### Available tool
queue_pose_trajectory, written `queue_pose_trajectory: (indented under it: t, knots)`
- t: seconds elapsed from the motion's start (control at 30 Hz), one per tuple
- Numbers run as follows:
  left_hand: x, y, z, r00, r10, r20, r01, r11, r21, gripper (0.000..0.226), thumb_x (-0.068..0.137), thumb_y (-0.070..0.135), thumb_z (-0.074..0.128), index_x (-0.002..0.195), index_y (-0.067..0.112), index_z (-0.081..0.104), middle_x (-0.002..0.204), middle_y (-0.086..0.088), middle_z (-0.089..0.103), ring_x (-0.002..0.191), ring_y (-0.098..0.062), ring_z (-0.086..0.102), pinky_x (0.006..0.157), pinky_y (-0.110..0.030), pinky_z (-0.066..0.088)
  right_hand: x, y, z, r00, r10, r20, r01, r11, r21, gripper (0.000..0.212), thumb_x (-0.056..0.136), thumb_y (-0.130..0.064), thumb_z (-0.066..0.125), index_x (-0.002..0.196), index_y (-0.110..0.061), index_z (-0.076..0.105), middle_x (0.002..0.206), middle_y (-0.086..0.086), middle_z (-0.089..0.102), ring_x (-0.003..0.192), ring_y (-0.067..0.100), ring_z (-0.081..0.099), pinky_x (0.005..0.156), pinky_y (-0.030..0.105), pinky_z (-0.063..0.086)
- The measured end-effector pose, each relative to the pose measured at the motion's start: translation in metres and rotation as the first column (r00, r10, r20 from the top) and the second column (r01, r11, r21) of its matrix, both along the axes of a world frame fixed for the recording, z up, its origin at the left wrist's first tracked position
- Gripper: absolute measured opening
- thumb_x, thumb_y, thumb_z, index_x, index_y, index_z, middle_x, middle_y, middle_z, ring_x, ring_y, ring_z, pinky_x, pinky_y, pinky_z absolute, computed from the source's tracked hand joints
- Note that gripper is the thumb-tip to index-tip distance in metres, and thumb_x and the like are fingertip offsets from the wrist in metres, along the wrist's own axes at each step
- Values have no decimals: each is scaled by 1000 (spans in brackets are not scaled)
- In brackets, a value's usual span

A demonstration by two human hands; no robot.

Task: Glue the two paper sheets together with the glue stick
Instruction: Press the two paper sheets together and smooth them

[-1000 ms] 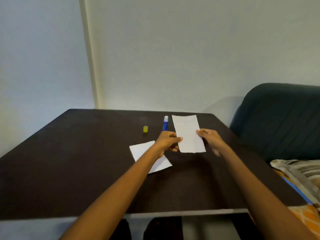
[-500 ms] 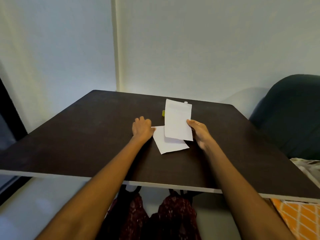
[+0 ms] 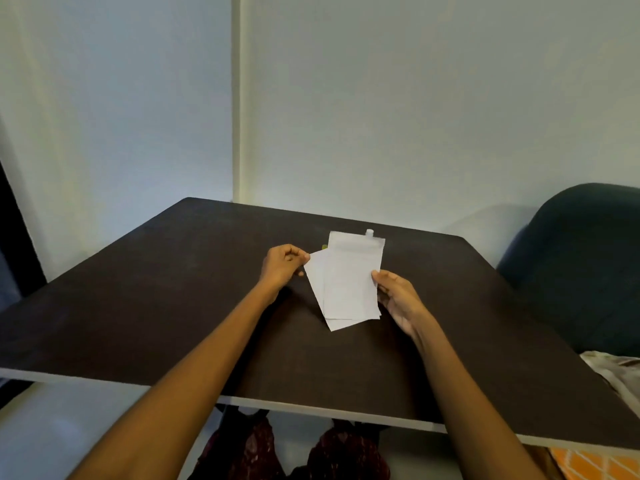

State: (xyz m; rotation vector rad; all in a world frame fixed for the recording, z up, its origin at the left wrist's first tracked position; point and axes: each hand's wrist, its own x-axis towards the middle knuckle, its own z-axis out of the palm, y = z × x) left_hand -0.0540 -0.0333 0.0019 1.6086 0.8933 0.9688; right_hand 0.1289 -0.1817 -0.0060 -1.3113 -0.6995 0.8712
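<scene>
Two white paper sheets overlap above the middle of the dark table (image 3: 145,306). The upper sheet (image 3: 353,278) is pinched at its right edge by my right hand (image 3: 398,299). The lower sheet (image 3: 317,275) sticks out to the left and below it, and my left hand (image 3: 282,266) pinches its top left corner. Only the white tip of the glue stick (image 3: 370,232) shows above the upper sheet; the rest is hidden. A sliver of the yellow-green cap (image 3: 324,247) peeks out beside the lower sheet.
A dark green armchair (image 3: 581,265) stands at the right of the table. Patterned fabric (image 3: 613,372) and an orange cushion (image 3: 595,462) lie at the lower right. Pale walls close the back. My patterned lap (image 3: 294,452) shows under the table's front edge.
My left hand let go of the upper sheet, moved to the lower sheet and took its corner. The right hand brought the upper sheet over the lower one. The camera swung left and down.
</scene>
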Motion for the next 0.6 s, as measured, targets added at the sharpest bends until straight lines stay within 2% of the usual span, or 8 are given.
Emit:
queue_pose_trajectory:
  t: [0.13, 0.23, 0.33, 0.43, 0.5, 0.6]
  knots:
    - [2, -3, -1, 990, 4, 138, 1, 999, -34, 4, 85, 18, 66, 83, 16, 69, 76, 3, 70, 54, -5, 59, 48, -14, 46, -4, 0, -1, 993, 8, 120, 2, 997, -82, 21, 90, -25, 61, 98, -8, 69, 99, 3, 74, 89, 14, 70, 70, 21, 53]
    - [5, -7, -1, 970, 22, 240, 7, 993, -121, 5, 84, 21, 67, 86, 18, 70, 75, 3, 72, 53, -5, 62, 46, -16, 49, -9, 2, -3, 983, -89, 163, 105, 990, -91, 18, 90, -27, 61, 92, -12, 70, 93, -4, 74, 84, 9, 70, 61, 15, 50]
    - [5, -12, -8, 962, -23, 273, 85, 972, -220, 9, 84, 22, 67, 88, 15, 71, 74, -1, 73, 54, -8, 65, 49, -19, 53, -11, 4, -2, 980, -125, 154, 140, 986, -89, 17, 89, -26, 61, 91, -12, 70, 93, -3, 74, 86, 10, 70, 62, 17, 51]
    - [4, -15, -17, 956, -81, 283, 150, 961, -232, 14, 85, 13, 66, 96, 5, 70, 74, -3, 74, 56, -12, 68, 51, -21, 55, -13, 5, -2, 978, -136, 160, 151, 985, -86, 18, 90, -26, 60, 94, -11, 70, 94, -3, 73, 86, 9, 69, 60, 14, 50]
    - [5, -17, -19, 957, -51, 285, 108, 976, -190, 13, 85, 9, 65, 96, 6, 70, 73, -2, 73, 56, -11, 68, 50, -21, 55, -13, 5, -2, 974, -124, 191, 145, 985, -97, 21, 92, -26, 58, 96, -9, 69, 96, -2, 73, 89, 10, 68, 63, 16, 49]
    - [5, -16, -19, 955, 26, 294, 10, 992, -123, 14, 86, 9, 63, 100, 12, 62, 75, -4, 72, 54, -11, 67, 49, -23, 55, -13, 5, 2, 980, -110, 164, 129, 986, -107, 20, 95, -25, 53, 95, -9, 66, 101, 1, 70, 94, 15, 65, 75, 25, 51]
